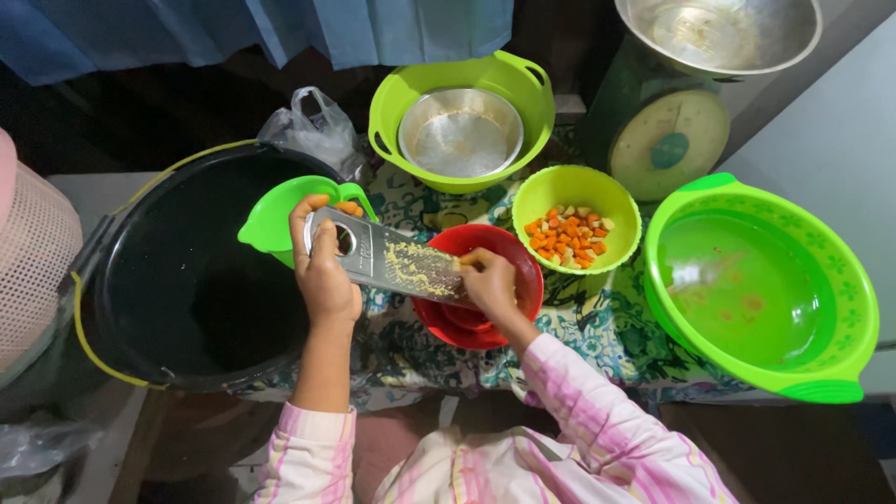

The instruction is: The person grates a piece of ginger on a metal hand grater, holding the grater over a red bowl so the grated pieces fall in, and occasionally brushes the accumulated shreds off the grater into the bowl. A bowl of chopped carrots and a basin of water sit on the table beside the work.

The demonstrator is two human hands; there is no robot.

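While left hand [322,271] steadies grater [392,263], right hand [490,283] rubs veg over red bowl [523,280].

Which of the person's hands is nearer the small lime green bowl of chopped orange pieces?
The right hand. It presses on the flat metal grater over the red bowl, just left of the small lime green bowl. The left hand grips the grater's far end, farther away.

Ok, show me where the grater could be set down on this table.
Bare cloth shows between the red bowl and the large green basin, below the small green bowl. Behind, the colander, scale and plastic bag crowd together. Both hands hold the grater.
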